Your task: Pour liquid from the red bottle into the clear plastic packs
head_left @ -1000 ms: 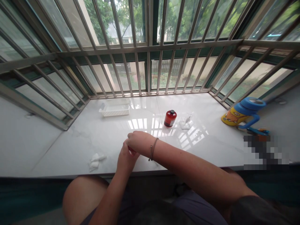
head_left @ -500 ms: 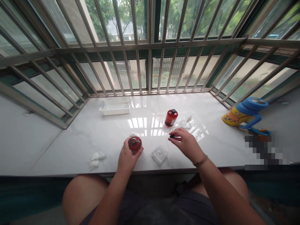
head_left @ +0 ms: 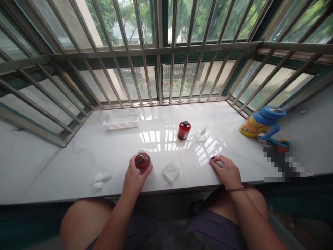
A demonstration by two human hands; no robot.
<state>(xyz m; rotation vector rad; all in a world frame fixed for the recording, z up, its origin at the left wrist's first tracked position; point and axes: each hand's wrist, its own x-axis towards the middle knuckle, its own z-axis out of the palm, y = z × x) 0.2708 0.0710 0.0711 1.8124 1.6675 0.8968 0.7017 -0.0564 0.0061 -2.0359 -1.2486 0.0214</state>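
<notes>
My left hand (head_left: 135, 175) is wrapped round a red bottle (head_left: 143, 161) whose neck is uncapped. The bottle is low over the white counter; I cannot tell if its base rests on it. Between the thumb and fingers of my right hand (head_left: 227, 170) is a small black cap (head_left: 212, 159), held close to the counter surface at the right. Between the hands lies a clear square glass dish (head_left: 171, 172). Farther back stands a second red bottle (head_left: 184, 131) with a black cap on. Behind the held bottle a bit of white tissue (head_left: 142, 151) shows.
A white perforated basket (head_left: 121, 119) sits at the back left. Crumpled tissue (head_left: 99, 182) lies near the front left edge. Another clear glass piece (head_left: 202, 134) is right of the capped bottle. A blue and yellow flask (head_left: 260, 123) stands far right. Metal bars (head_left: 158, 52) close off the window.
My right hand has moved away to the right and lower with the black cap. My left hand still holds the red bottle. The whole view has shifted slightly.
</notes>
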